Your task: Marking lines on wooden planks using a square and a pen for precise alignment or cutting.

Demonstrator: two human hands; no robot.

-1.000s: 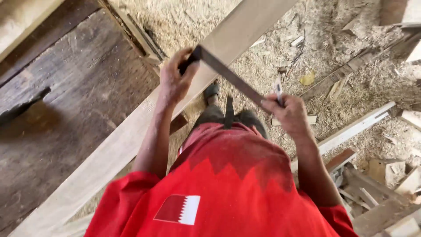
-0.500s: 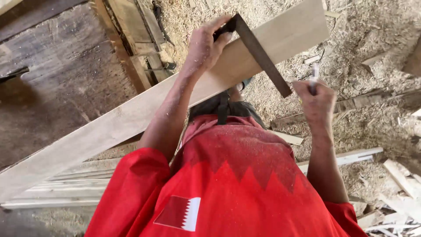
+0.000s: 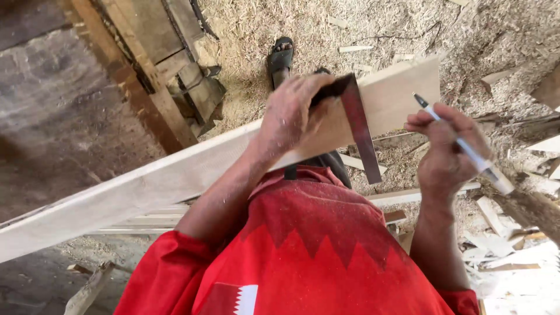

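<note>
- Our left hand is closed around the stock of the square, pressing it against the far edge of the plank. Held that way, the blade lies straight across the plank's face, near its right end.
- The blade's tip overhangs the near edge, toward our red shirt, so it spans the full width of the board.
- Our right hand is wrapped around a pen in a writing grip, tip pointing up and left. The tip hangs over the plank's end, just right of the blade and not touching the wood.
- The plank runs slantwise from the lower left up to the right, raised off the ground in front of us; we cannot tell what supports it.
- Below lie sawdust and offcuts, with a sandalled foot beyond the plank and a dark timber bench on the left.
</note>
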